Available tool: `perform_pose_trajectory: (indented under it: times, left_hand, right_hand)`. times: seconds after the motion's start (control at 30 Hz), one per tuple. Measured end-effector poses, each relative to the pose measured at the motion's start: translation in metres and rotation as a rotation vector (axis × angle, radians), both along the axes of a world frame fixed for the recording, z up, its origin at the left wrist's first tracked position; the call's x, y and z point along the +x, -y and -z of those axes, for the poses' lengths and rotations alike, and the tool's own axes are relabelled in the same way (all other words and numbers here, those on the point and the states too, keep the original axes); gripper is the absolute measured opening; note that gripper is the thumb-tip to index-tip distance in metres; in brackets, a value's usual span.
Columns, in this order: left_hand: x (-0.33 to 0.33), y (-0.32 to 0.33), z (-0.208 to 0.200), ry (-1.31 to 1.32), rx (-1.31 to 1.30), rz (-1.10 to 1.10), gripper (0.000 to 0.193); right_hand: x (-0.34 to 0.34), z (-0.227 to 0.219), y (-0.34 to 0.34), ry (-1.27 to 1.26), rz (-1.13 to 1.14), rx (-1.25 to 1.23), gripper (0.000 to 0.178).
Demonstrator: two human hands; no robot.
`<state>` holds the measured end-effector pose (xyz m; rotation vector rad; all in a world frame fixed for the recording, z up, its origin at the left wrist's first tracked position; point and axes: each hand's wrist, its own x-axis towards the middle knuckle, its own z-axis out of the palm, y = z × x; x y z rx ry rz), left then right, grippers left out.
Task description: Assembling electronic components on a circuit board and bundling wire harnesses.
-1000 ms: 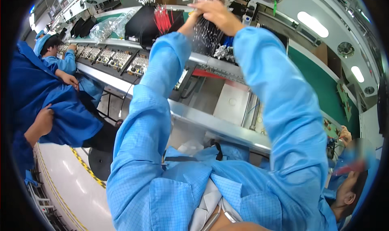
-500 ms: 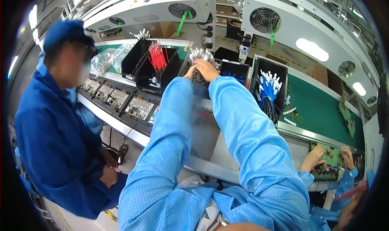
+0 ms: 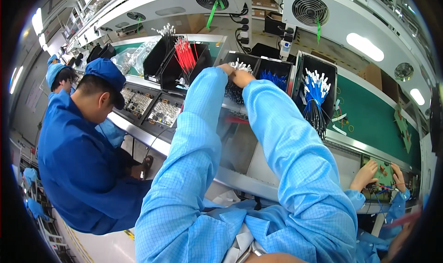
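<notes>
Both arms in light blue checked sleeves reach out over the bench. Between them a bundle of black wires with white connectors (image 3: pixel 234 93) stands in a black bin (image 3: pixel 251 62). My left hand (image 3: pixel 226 69) is closed at the left side of the bundle, just below the white tips, and is partly hidden by its sleeve. On the right side my right hand (image 3: pixel 241 78) is closed round the same bundle. A bin of short blue wires (image 3: pixel 273 78) lies just right of my hands. Red wires with white tips (image 3: pixel 185 55) stand in another black bin to the left.
Blue-and-black wires with white connectors (image 3: pixel 316 94) fill a bin at right. Beyond lies a green mat (image 3: pixel 357 117). Another person's hands (image 3: pixel 365 174) work on a green circuit board (image 3: pixel 384 173). At left stands a person in dark blue (image 3: pixel 87 147) beside trays of components (image 3: pixel 164 111).
The bundle sits lower in its bin, and both my hands have come down with it. The view has shifted slightly left. The person in dark blue has bent the head down.
</notes>
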<state>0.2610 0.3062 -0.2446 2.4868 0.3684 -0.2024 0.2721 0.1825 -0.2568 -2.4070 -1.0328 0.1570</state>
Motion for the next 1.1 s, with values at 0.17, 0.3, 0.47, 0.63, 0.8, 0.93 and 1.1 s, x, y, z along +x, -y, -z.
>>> perform_pose_trajectory:
  times: [0.17, 0.3, 0.47, 0.63, 0.8, 0.93, 1.1]
  left_hand:
    - [0.001, 0.016, 0.006, -0.006, 0.033, 0.050, 0.032]
    - [0.000, 0.023, 0.000, 0.007, 0.069, 0.078, 0.032]
    - [-0.003, 0.015, 0.007, -0.009, 0.132, 0.106, 0.032]
    - [-0.007, -0.007, 0.009, -0.039, 0.251, 0.150, 0.032]
    - [0.002, -0.006, 0.002, -0.080, 0.403, 0.268, 0.032]
    - [0.013, -0.018, -0.017, -0.097, 0.565, 0.395, 0.032]
    - [0.032, 0.019, -0.017, 0.069, 0.097, 0.143, 0.013]
  right_hand:
    - [-0.007, -0.085, 0.052, 0.185, -0.055, 0.006, 0.029]
    - [-0.013, -0.162, 0.087, 0.165, -0.141, 0.031, 0.029]
    - [-0.077, -0.213, 0.117, 0.330, -0.268, 0.282, 0.026]
    - [-0.183, -0.241, 0.165, 0.459, -0.254, 0.169, 0.024]
    - [-0.194, -0.227, 0.215, 0.353, -0.274, 0.790, 0.027]
    - [-0.226, -0.230, 0.281, 0.261, -0.124, 0.896, 0.027]
    - [-0.243, -0.172, 0.334, 0.372, 0.140, 1.149, 0.033]
